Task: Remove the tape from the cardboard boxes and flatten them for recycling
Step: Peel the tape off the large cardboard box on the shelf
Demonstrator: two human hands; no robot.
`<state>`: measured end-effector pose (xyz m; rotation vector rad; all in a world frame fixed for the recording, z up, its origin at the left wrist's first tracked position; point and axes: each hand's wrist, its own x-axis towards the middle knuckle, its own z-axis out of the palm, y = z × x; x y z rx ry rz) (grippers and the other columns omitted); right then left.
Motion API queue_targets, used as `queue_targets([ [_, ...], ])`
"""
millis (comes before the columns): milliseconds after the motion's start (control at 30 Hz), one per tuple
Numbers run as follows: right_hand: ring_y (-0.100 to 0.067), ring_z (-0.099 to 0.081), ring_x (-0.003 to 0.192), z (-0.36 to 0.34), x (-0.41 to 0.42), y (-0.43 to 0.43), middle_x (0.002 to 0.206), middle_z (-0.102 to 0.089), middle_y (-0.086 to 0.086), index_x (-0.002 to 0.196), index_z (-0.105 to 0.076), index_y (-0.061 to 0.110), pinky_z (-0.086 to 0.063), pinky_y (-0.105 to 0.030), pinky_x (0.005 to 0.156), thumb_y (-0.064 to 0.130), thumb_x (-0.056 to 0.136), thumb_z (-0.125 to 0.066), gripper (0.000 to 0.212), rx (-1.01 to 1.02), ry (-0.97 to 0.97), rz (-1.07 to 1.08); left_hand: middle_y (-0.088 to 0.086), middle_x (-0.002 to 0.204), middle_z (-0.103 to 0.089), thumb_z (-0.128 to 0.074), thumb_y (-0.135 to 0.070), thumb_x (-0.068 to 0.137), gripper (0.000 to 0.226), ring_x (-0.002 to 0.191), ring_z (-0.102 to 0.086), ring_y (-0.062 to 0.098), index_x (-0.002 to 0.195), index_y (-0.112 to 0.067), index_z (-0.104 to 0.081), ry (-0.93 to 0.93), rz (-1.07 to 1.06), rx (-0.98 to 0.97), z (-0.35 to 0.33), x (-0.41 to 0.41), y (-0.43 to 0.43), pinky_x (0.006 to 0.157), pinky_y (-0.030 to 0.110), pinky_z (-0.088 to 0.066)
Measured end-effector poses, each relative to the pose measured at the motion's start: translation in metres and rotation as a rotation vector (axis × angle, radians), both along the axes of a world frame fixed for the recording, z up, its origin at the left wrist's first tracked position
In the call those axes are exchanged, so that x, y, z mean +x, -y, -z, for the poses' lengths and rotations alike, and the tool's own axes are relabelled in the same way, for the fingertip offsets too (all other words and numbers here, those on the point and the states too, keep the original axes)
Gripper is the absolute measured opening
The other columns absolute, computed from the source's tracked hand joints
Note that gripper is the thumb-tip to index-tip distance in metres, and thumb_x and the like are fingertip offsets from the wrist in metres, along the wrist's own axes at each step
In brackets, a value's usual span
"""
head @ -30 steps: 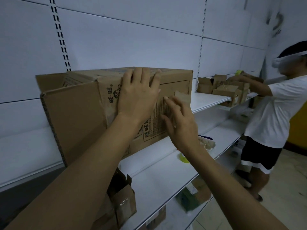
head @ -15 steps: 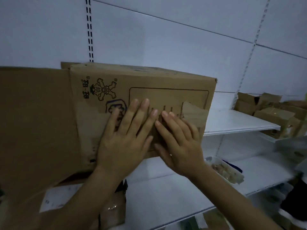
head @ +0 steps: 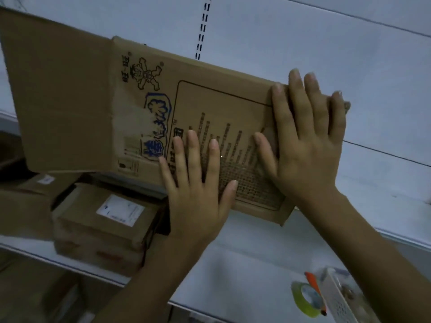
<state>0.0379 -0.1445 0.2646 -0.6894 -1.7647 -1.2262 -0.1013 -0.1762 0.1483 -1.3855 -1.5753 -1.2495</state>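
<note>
A large brown cardboard box [head: 144, 108] with printed characters and a cartoon logo stands on a white shelf, one flap spread out to the left. My left hand [head: 198, 190] lies flat on the box's front face near its lower edge, fingers apart. My right hand [head: 307, 141] presses flat over the box's right end, fingers reaching to the top right corner. Neither hand grips anything. No tape is discernible on the box.
A smaller taped box [head: 105, 227] with a white label sits on the white shelf [head: 256, 259] below left, with more cardboard [head: 21, 206] beside it. A green tape roll [head: 305, 299], an orange-handled tool [head: 314, 290] and a clear plastic container [head: 338, 297] lie at lower right.
My right hand has slid from the box's middle to its right end. The left hand shifted right and down. The view swung left and down; the other person is out of sight.
</note>
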Motion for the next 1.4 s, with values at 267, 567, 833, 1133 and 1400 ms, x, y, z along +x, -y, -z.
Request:
queue_targets([
  [267,-0.033,-0.056,0.102,-0.041,0.020,-0.012,0.109,-0.065,-0.012,0.120,-0.060,0.009,-0.038,-0.039,0.083,0.051,0.094,-0.046,0.052,-0.106,-0.133,-0.154,0.020,0.154,-0.016,-0.025,-0.048,0.102,0.063,0.143,-0.014,0.037,0.147,-0.006,-0.016,-0.088,0.027,0.006,0.016,-0.011,0.002,0.115,0.058,-0.012],
  [567,-0.035,-0.035,0.137,0.025,0.007,-0.001,0.144,-0.039,-0.022,0.136,-0.051,0.015,-0.028,-0.052,0.110,0.029,0.094,-0.053,0.044,0.028,0.194,-0.120,0.011,0.151,-0.034,-0.043,-0.026,0.096,0.039,0.143,-0.027,0.023,0.134,-0.016,-0.043,0.113,0.210,0.116,0.005,-0.012,0.022,0.112,0.051,-0.028],
  [833,-0.031,-0.054,0.121,0.034,0.018,-0.002,0.127,-0.060,-0.014,0.113,-0.071,0.016,-0.040,-0.043,0.094,0.026,0.089,-0.065,0.027,0.095,0.320,-0.281,0.011,0.159,-0.010,-0.030,-0.057,0.097,0.071,0.148,-0.007,0.023,0.150,-0.012,-0.018,0.132,0.070,0.060,0.015,-0.001,0.003,0.120,0.044,-0.003],
  [1133,-0.024,-0.045,0.077,0.015,-0.027,0.019,0.081,-0.057,-0.005,0.078,-0.063,0.015,-0.026,-0.036,0.069,0.051,0.085,-0.064,0.037,-0.089,0.214,-0.232,0.012,0.158,-0.006,-0.027,-0.072,0.089,0.090,0.148,-0.003,0.024,0.150,-0.006,-0.010,0.311,0.018,0.086,0.026,0.013,-0.004,0.119,0.048,-0.003],
  [1400,-0.026,-0.047,0.069,0.020,-0.036,0.024,0.074,-0.056,-0.007,0.083,-0.071,0.012,-0.029,-0.035,0.063,0.023,0.086,-0.069,0.012,-0.178,0.259,-0.263,0.013,0.159,-0.004,-0.030,-0.088,0.072,0.114,0.148,0.000,0.027,0.151,-0.009,-0.009,0.346,0.034,0.017,0.022,-0.007,0.000,0.118,0.053,-0.001],
])
